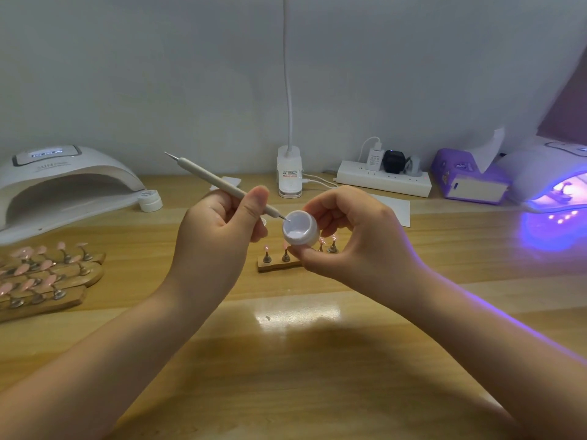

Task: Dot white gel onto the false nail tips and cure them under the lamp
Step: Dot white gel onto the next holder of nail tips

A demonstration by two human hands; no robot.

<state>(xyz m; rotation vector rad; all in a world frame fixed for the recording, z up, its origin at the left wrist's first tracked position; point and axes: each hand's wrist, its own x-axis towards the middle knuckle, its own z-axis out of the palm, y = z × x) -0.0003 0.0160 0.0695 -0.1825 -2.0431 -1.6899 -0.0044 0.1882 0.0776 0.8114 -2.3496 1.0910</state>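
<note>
My left hand (219, 230) grips a grey dotting pen (209, 177), whose metal tip dips into the white gel inside a small white pot (300, 230). My right hand (352, 236) pinches that pot, tilted toward the pen, above the table. Just behind and below the pot, a small wooden holder (278, 265) carries pink false nail tips on metal stands; my right hand hides part of it. A white curing lamp (63, 185), unlit inside, stands at the far left. Another curing lamp (552, 185) glows violet at the far right.
Several wooden holders with pink nail tips (44, 274) lie at the left. A white pot lid (151, 201) sits by the left lamp. At the back stand a clip desk lamp (289, 173), a power strip (382, 179) and a purple tissue box (470, 176).
</note>
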